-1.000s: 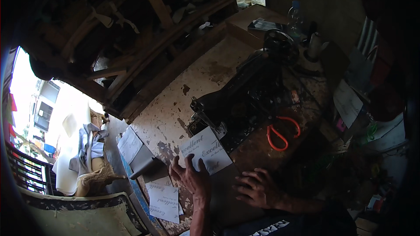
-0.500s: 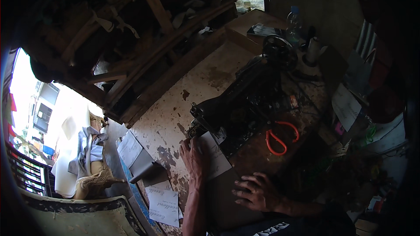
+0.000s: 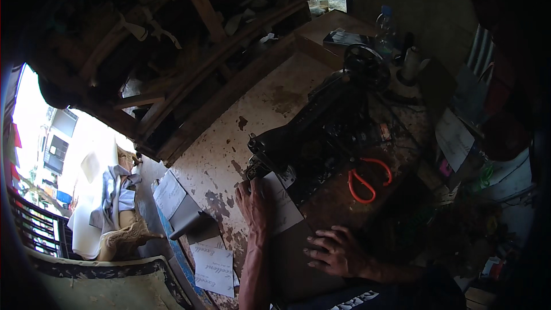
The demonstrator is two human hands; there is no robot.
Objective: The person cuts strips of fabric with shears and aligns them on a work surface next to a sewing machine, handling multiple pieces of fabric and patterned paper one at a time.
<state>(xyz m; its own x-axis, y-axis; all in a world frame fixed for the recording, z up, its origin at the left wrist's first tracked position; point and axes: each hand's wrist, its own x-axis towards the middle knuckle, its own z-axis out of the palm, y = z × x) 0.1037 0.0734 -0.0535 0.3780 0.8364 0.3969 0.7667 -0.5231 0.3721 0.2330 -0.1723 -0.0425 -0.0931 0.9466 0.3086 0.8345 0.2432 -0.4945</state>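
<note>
While left hand (image 3: 254,204) presses white paper (image 3: 283,211), right hand (image 3: 337,251) flat, fingers (image 3: 317,250) spread.

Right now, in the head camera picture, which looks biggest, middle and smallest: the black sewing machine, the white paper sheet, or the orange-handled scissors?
1. Black sewing machine, clearly the largest.
2. White paper sheet under the left hand.
3. Orange-handled scissors.
Paper and scissors look close in size, and the hand hides part of the paper, so their order is unsure.
</note>
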